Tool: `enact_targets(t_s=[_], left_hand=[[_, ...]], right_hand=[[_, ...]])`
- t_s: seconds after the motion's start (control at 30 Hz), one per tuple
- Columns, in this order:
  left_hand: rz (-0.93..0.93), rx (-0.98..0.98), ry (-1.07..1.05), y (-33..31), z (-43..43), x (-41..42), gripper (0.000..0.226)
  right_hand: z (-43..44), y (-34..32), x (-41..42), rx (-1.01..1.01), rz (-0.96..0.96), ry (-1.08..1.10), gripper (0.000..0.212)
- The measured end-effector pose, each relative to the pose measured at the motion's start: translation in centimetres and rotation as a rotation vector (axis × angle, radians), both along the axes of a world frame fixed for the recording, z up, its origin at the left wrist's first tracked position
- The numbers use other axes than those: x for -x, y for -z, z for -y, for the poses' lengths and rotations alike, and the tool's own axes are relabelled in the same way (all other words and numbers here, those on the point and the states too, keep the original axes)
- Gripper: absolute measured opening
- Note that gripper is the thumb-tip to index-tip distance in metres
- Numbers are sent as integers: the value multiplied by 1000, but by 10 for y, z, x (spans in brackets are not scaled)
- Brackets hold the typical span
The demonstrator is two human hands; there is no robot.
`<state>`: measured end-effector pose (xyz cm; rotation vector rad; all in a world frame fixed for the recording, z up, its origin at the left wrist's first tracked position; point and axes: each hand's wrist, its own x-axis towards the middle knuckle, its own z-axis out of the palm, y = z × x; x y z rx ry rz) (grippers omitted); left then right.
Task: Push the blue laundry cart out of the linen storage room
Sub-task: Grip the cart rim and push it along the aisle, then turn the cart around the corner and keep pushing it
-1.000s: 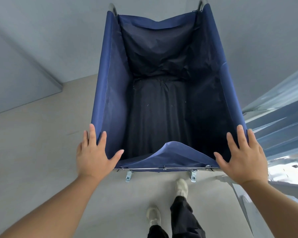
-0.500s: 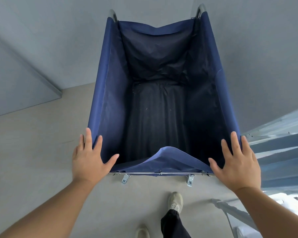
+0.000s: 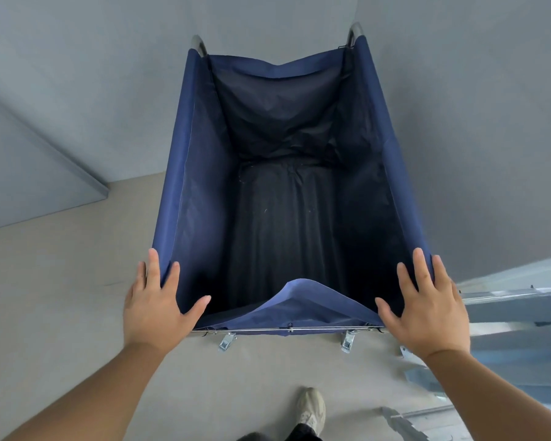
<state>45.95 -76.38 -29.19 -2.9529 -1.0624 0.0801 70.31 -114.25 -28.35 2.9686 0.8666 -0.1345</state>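
One blue laundry cart (image 3: 185,198) stood mid-frame on the floor (image 3: 51,300), empty. Two hands rested on its near corners: left hand (image 3: 155,305) and right hand (image 3: 427,308), both flat with fingers spread, gripping nothing. Two metal latches (image 3: 227,341) hung below the near rail. One shoe (image 3: 312,409) was visible near. Metal shelving (image 3: 516,310) stood right.

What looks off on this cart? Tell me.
The cart's near fabric edge rides up in a peak at the middle instead of lying along the metal rail. Otherwise the bag looks empty, with no tear visible.
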Motion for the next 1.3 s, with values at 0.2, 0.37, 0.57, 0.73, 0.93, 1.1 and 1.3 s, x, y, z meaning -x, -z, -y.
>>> enact_targets(t_s=[0.2, 0.37, 0.57, 0.73, 0.93, 1.1, 1.3], left_hand=[[-31, 31, -49, 1, -1, -29, 94], [-45, 48, -71, 0, -1, -52, 92], [-76, 104, -79, -8, 0, -74, 99], [-75, 170, -74, -11, 3, -85, 98], [-77, 192, -33, -16, 4, -99, 101], [-64, 190, -42, -22, 10, -112, 107], [-18, 283, 354, -36, 40, -194, 96]], right_hand=[[-8, 0, -39, -15, -1, -9, 79], [-13, -2, -67, -3, -3, -18, 79], [-21, -9, -93, 62, -46, -21, 82], [-25, -19, -110, 113, -77, -16, 98], [-30, -22, -123, 142, -55, 31, 87], [-39, -14, -129, 67, 13, 140, 80], [-50, -9, -131, 1, -8, 307, 93]])
